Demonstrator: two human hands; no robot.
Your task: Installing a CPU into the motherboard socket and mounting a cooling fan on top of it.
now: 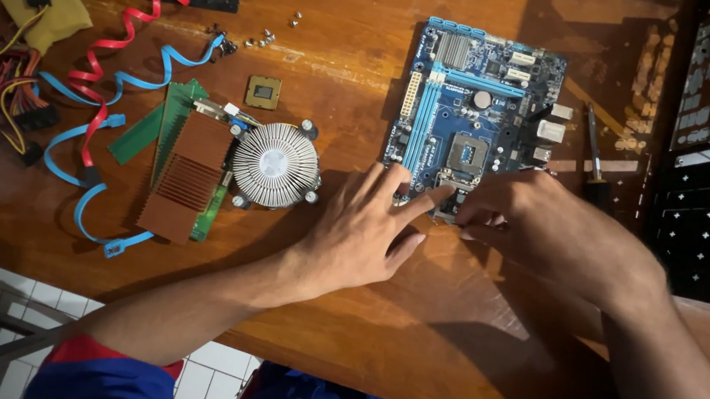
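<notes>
i see my left hand (365, 228) lying flat with fingers spread wide, holding nothing, its fingertips touching the near edge of the blue computer board (475, 106) that sits on the wooden table (348, 36), right of the middle. my right hand (541, 227) is curled at the near right edge of the same board, and i cannot tell if it pinches anything. to the left lie a round metal fan (275, 164), a brown card (186, 174), a small square chip (263, 92), and red and blue cables (109, 70), with a screwdriver (594, 148) just right of the board.
</notes>
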